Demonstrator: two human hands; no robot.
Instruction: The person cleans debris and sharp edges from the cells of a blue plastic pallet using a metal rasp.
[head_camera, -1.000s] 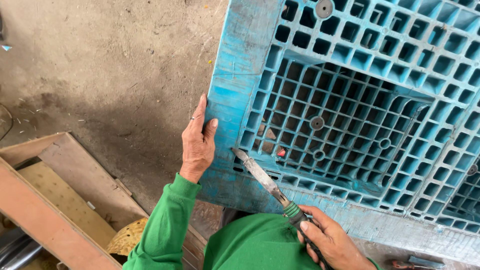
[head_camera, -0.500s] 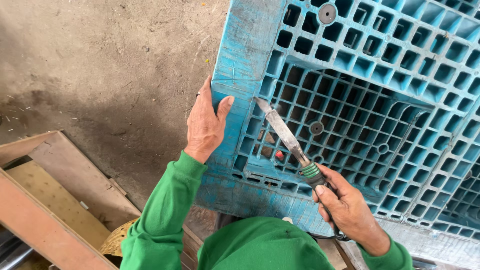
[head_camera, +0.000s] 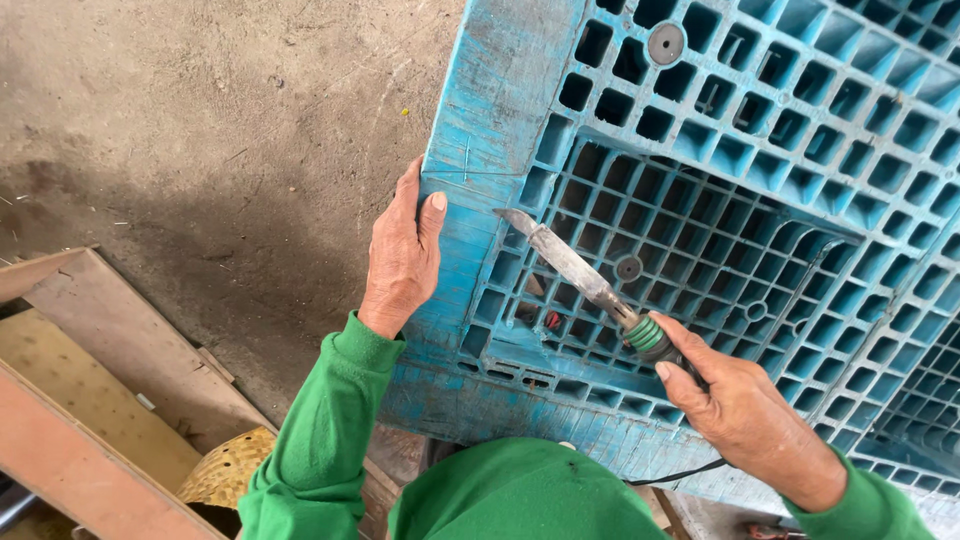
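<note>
The left hand (head_camera: 403, 252) lies flat, fingers spread, on the blue plastic pallet's (head_camera: 500, 90) left edge. The right hand (head_camera: 740, 410) grips a knife (head_camera: 575, 270), blade over the pallet's grid.

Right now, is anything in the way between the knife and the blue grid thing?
Nothing visible. The knife, held in the right hand, lies right over the blue plastic pallet, its tip near the solid edge. The left hand rests flat on that edge, beside the tip, not under it.
</note>
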